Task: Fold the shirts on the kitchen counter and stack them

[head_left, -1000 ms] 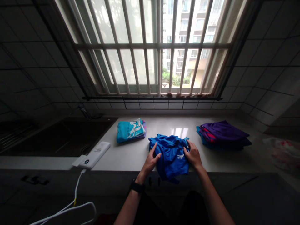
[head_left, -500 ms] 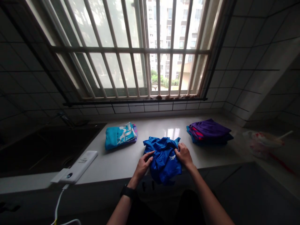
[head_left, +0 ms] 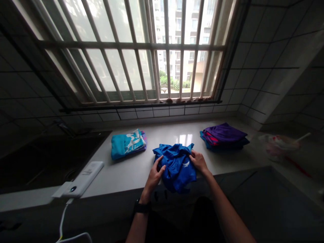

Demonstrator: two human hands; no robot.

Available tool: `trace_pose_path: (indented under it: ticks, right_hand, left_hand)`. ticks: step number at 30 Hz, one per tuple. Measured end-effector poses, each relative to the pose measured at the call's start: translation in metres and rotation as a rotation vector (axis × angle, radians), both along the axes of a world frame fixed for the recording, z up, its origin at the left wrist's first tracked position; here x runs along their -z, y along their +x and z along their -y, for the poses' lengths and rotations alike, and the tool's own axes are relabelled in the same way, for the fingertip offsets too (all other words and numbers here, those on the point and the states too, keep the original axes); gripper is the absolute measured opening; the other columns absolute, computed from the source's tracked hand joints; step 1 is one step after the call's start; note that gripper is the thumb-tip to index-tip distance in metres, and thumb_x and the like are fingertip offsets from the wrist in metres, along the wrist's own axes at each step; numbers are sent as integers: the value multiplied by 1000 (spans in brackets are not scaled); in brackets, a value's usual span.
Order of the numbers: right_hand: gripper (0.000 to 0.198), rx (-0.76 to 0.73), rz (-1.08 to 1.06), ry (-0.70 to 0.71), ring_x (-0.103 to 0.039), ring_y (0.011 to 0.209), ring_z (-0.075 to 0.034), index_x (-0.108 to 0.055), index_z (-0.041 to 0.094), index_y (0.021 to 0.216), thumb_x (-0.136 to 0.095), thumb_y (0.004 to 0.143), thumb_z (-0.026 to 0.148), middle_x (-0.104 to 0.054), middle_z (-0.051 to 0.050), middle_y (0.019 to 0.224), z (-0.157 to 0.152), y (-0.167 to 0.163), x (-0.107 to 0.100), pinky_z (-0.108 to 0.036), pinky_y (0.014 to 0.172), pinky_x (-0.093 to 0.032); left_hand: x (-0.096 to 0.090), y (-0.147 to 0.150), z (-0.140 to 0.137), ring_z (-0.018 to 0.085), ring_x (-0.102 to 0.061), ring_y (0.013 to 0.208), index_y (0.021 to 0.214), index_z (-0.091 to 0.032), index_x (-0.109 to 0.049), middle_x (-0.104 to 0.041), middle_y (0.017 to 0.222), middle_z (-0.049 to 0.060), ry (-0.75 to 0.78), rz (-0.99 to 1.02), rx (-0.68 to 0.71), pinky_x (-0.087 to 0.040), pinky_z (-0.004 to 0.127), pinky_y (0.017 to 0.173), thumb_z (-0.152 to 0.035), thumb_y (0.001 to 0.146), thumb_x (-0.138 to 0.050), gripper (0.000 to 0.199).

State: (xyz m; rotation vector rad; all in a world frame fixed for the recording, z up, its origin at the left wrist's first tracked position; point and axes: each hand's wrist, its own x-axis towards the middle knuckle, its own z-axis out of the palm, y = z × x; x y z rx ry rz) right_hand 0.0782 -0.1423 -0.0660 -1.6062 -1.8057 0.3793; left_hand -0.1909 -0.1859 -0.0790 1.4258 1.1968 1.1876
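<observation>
A crumpled blue shirt (head_left: 177, 172) of thin, shiny cloth lies at the front of the counter, its lower part hanging over the edge. A small white logo shows on its right side. My left hand (head_left: 154, 175), with a black watch on the wrist, rests against the shirt's left side, thumb and forefinger apart. At the upper right, my right hand (head_left: 199, 161) has its fingers closed on the shirt's edge; its fingertips are partly hidden in the folds.
A folded turquoise garment (head_left: 118, 146) with white print lies to the left on a purple one. Folded clothes, purple cloth (head_left: 225, 133) on top, are stacked right. A white power bank (head_left: 87, 179) with a cable sits near the sink (head_left: 50, 158). A plastic bag (head_left: 278, 146) is far right.
The view has tilted and shifted slightly, so the counter and clothes appear higher. My left hand's fingers have spread and moved up along the shirt's left side. My right hand keeps its place.
</observation>
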Motion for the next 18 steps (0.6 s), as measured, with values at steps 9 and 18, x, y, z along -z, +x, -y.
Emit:
trace_pose_path:
  ticks: [9,18]
  right_hand:
    - [34,51,-125,63,-45,55,-15,-39,25,61,-55,85,43,-46,3,57,5,-1,-26,-27,56,-31]
    - [37,104,43,14,-49,59,-16,-44,23,61,-49,95,37,-52,-1,65,20,-19,-21,-29,60,-36]
  left_hand:
    - [-21,3,11,27,-68,100,105,-23,-79,-74,105,8,25,-206,169,-52,41,97,-46,81,-70,35]
    - [-18,9,10,33,-55,131,143,-25,-57,-62,134,10,52,-250,25,-38,47,116,-35,69,-80,77]
